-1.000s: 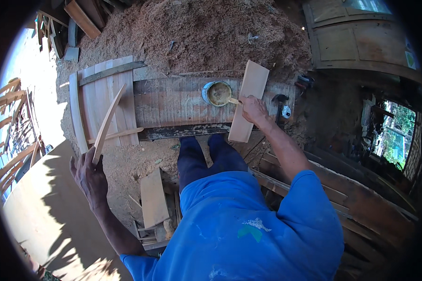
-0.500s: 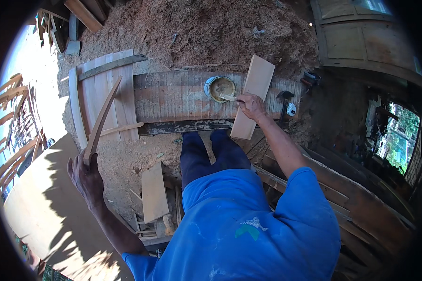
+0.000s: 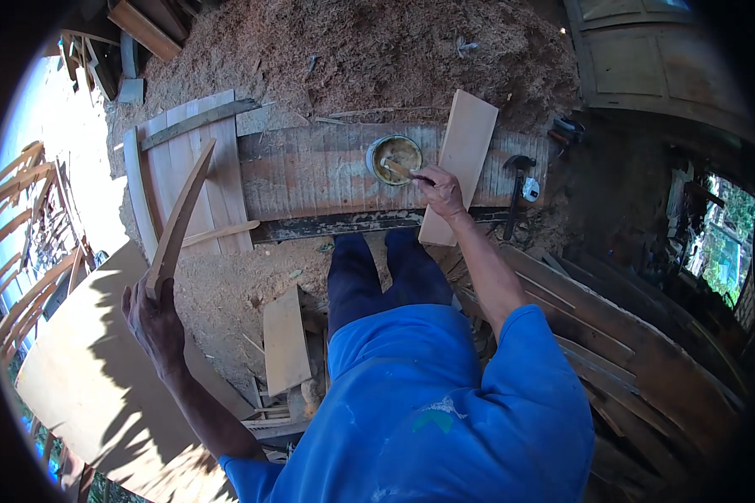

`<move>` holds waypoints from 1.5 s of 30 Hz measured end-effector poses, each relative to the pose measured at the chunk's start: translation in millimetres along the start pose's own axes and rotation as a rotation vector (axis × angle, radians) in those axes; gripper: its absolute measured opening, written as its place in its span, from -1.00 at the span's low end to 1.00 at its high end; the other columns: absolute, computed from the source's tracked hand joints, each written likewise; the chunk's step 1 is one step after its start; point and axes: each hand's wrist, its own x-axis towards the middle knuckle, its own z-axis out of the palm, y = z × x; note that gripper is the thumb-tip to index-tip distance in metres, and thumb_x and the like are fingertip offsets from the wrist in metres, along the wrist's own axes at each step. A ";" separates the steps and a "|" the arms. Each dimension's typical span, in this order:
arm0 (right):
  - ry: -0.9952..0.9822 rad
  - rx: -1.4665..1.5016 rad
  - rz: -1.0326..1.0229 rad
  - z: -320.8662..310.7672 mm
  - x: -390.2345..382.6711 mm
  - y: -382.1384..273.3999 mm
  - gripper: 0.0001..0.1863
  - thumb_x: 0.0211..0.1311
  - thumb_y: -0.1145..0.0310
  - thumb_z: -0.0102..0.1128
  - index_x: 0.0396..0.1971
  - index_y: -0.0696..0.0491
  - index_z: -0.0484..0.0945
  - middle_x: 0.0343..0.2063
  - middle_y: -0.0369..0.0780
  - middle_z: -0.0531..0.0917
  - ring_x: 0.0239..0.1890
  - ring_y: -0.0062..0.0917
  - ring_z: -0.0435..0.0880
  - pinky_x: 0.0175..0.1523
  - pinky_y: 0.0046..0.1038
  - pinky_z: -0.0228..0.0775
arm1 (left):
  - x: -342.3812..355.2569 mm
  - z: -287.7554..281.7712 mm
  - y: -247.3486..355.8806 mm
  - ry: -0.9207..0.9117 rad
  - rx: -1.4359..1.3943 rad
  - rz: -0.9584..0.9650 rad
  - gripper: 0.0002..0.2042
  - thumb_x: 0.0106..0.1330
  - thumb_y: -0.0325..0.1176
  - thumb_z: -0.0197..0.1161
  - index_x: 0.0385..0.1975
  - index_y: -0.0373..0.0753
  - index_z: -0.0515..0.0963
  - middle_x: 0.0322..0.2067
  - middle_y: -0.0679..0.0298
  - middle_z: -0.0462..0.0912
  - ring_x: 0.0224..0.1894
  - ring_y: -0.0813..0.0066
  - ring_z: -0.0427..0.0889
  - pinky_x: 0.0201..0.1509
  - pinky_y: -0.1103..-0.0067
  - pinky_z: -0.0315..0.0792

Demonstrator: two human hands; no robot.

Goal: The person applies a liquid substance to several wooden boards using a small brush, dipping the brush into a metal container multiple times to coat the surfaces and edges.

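Observation:
My left hand (image 3: 154,323) is closed round the lower end of a long, tapering, slightly curved wooden strip (image 3: 183,216), which stands up at a slant with its narrow tip away from me. In my right hand (image 3: 442,194) is a short flat stick (image 3: 399,168), pinched by its near end; it may be a brush. Its pale tip reaches into an open can (image 3: 370,170) holding a yellowish-brown paste. The can rests on a low plank bench (image 3: 310,172). Beside it, a pale board (image 3: 468,130) lies across the bench, close to my right hand.
A hammer (image 3: 517,180) and a small white object (image 3: 530,189) lie at the bench's right end. A slatted wooden panel (image 3: 184,180) is at the left. Shavings (image 3: 377,59) heap up behind the bench. Stacked planks (image 3: 596,335) are at my right, and a large sheet (image 3: 84,360) at my left.
My right hand has moved slightly left and nearer, turning the stick so its tip dips into the can. My left hand and the wooden strip have hardly moved.

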 end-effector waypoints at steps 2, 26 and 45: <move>-0.004 0.084 0.091 4.8 -6.7 7.8 -0.77 0.20 0.44 0.34 -0.13 0.07 0.72 -0.40 -0.23 0.70 -0.30 -0.48 0.70 -0.17 -0.43 0.54 | 3.2 -5.6 7.2 -0.030 0.003 -0.032 -0.70 0.32 -0.29 0.34 -0.02 -0.29 0.62 -0.16 0.12 0.70 -0.04 0.13 0.61 0.37 0.24 0.26; -0.009 0.665 0.540 -5.6 -41.5 -24.4 -0.68 0.39 0.31 0.27 0.03 0.16 0.54 -0.47 -0.38 0.58 -0.54 -0.78 0.45 -0.44 -0.68 0.31 | -11.2 5.1 -27.3 -0.050 -0.236 -0.341 -0.58 0.37 -0.08 0.31 -0.05 -0.36 0.63 -0.14 0.00 0.67 -0.03 0.03 0.63 0.08 0.23 0.43; -0.048 0.033 -0.105 82.6 114.1 -215.1 -0.81 0.35 0.40 0.17 -0.10 0.11 0.61 -0.38 -0.04 0.69 -0.31 -0.14 0.71 -0.20 -0.23 0.52 | -33.5 10.9 -34.7 0.038 -0.276 -0.199 -0.58 0.32 -0.24 0.33 0.17 -0.20 0.58 -0.19 0.13 0.73 -0.08 0.14 0.67 0.41 0.23 0.22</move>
